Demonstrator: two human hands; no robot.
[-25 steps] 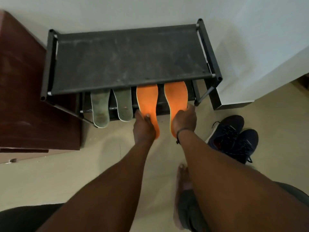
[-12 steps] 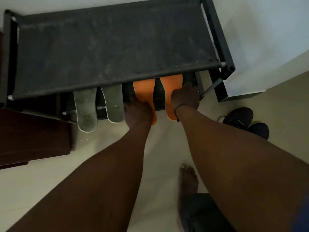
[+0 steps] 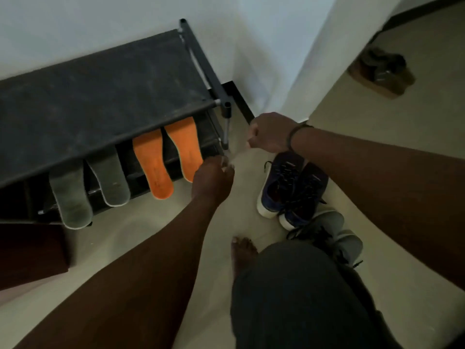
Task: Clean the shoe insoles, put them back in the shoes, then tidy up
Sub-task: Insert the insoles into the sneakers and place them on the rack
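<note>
Both hands have left the orange insoles (image 3: pixel 168 159), which lean under the shoe rack (image 3: pixel 100 96) at frame centre-left. Navy shoes (image 3: pixel 289 187) sit right of centre. Right hand (image 3: pixel 270 133) is fisted, empty; left hand (image 3: pixel 214 181) hangs slack.

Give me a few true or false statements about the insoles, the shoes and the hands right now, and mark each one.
1. Two orange insoles lean on the shoe rack. True.
2. The right hand grips an orange insole. False: it holds nothing, above the navy shoes.
3. The grey insoles lie inside the navy shoes. False: they lean on the rack.
4. The left hand is beside the orange insoles. True.
</note>
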